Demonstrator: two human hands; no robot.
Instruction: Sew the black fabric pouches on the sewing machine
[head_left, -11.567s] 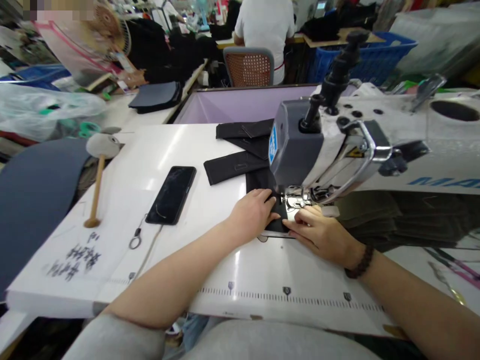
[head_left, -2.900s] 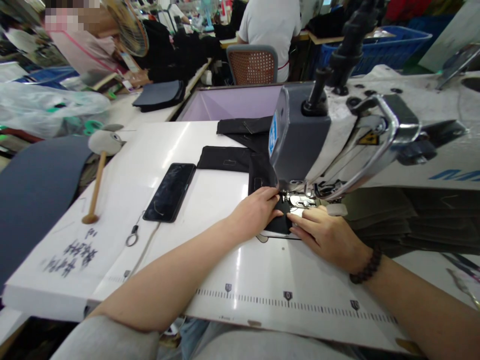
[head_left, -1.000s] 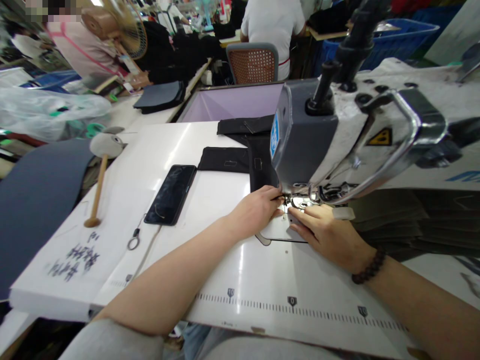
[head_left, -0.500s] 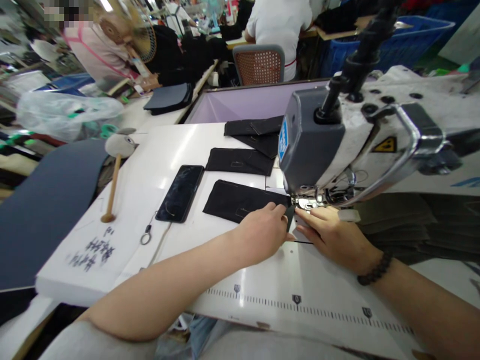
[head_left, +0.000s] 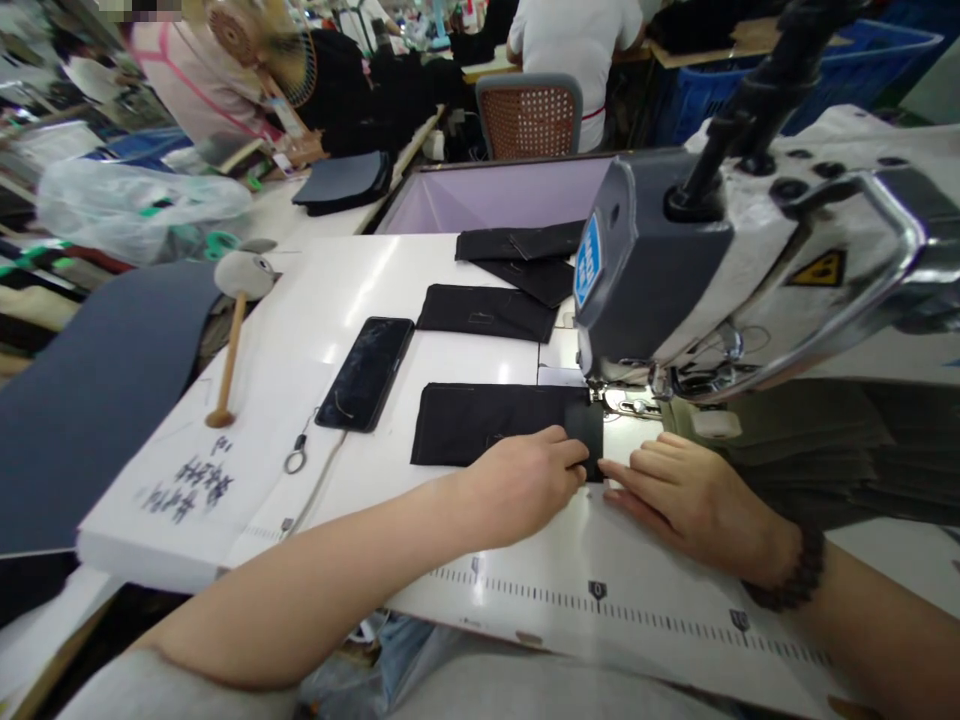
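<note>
A black fabric piece [head_left: 457, 425] lies flat on the white table, its right end beside the presser foot of the sewing machine [head_left: 645, 270]. My left hand [head_left: 525, 485] rests on the lower right part of this piece, fingers bent and pressed together on the cloth. On the piece's right edge sits a fingertip of my right hand [head_left: 682, 500], which has its index finger stretched out and its other fingers partly bent. Farther back are another black piece [head_left: 487, 312] and overlapping black pieces [head_left: 517, 245].
A phone [head_left: 365, 375] with a ring strap lies left of the fabric. Beyond it is a stick with a round head [head_left: 244, 275]. Dark fabric stacks [head_left: 817, 450] lie right of the machine. Other people sit farther back.
The front black piece has turned so its long edges run more nearly level, and its right end has come toward me. Both hands have moved nearer to me; the view has shifted slightly.
</note>
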